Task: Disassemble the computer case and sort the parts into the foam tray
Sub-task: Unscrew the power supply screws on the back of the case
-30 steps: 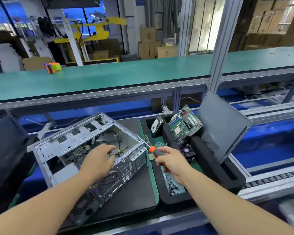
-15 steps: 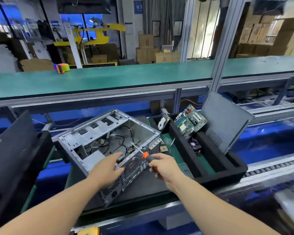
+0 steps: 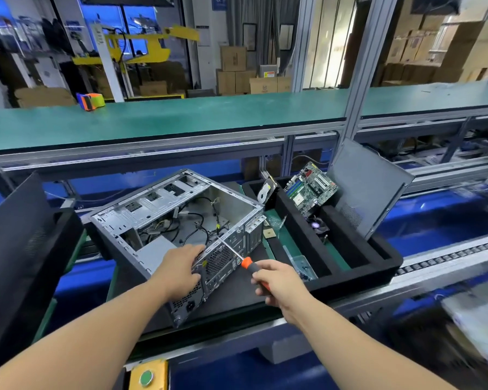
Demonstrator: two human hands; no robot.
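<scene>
Green counter (image 3: 181, 119) runs across a factory hall stacked with cardboard boxes, and below it, on a dark mat, sits the open computer case (image 3: 178, 220), tilted with its rear panel toward the person. Just right of it, the black foam tray (image 3: 350, 266) already holds a side panel (image 3: 369, 187), a circuit board (image 3: 310, 187) and a drive (image 3: 265, 191). A second ago the left hand (image 3: 181, 266) reached inside among the cables; now it rests on the rear edge, steadying the case. The right hand (image 3: 279, 282), fingers wrapped round an orange-handled screwdriver (image 3: 247, 263), has swung in from the tray, its tip at the rear panel, so I judge a rear screw is next. The screw itself is too small to see, the left fingertips are hidden behind the panel edge, and the tray's small parts are blurred.
</scene>
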